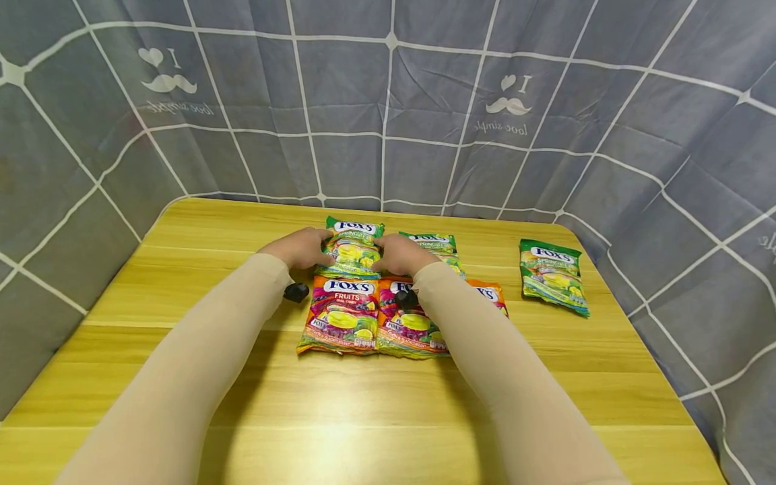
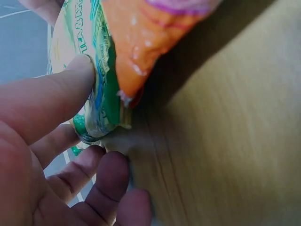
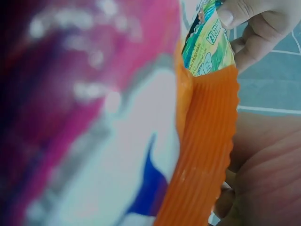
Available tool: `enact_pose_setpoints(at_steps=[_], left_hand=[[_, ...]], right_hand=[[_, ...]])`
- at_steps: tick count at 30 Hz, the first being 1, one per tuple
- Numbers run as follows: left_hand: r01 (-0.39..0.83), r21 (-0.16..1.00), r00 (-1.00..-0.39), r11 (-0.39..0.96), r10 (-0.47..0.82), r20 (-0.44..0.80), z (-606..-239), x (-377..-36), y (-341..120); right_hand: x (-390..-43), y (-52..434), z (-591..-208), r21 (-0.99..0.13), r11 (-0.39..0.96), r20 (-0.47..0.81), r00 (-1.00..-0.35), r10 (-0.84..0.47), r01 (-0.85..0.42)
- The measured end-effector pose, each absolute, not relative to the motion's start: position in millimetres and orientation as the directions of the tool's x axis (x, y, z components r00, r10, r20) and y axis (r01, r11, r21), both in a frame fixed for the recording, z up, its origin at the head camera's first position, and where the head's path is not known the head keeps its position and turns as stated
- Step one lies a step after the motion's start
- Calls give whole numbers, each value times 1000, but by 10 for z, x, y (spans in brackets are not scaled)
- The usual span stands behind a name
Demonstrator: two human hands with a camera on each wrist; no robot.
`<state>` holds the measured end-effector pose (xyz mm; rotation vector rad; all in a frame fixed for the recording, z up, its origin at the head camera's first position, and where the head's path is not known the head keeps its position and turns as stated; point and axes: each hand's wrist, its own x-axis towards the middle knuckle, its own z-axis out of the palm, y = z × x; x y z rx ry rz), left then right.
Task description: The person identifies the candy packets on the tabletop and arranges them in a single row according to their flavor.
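A green Fox's Spring Tea candy bag (image 1: 353,253) lies at the back of the table between both hands. My left hand (image 1: 300,248) pinches its left edge; in the left wrist view, the thumb (image 2: 77,77) presses on the bag's face with the other fingers curled behind. My right hand (image 1: 405,256) holds the same bag's right edge, most of its fingers hidden. Partly behind that hand is a second green bag (image 1: 445,250). Just in front lie orange-and-purple Fox's Fruits bags, one on the left (image 1: 341,316), one in the middle (image 1: 409,327), one partly covered by the right forearm (image 1: 492,294).
Another green candy bag (image 1: 553,275) lies apart on the right side of the wooden table (image 1: 339,417). A grey curtain (image 1: 345,87) with white grid lines surrounds the table's back and sides. Small black devices sit under the left wrist (image 1: 296,292) and right wrist (image 1: 406,298).
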<state>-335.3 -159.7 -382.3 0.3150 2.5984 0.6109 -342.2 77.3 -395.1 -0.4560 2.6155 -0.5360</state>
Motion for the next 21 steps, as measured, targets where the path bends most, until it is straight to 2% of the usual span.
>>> enact_pose_setpoints(at_steps=[9, 21], left_hand=[[109, 408, -860, 906, 292, -418, -3771, -3322, -1564], [109, 402, -862, 909, 287, -417, -3780, -3301, -1559]], right_hand=[[-3411, 752, -3937, -386, 887, -348, -851, -393, -252], [-3404, 747, -3929, -364, 894, -364, -844, -394, -260]])
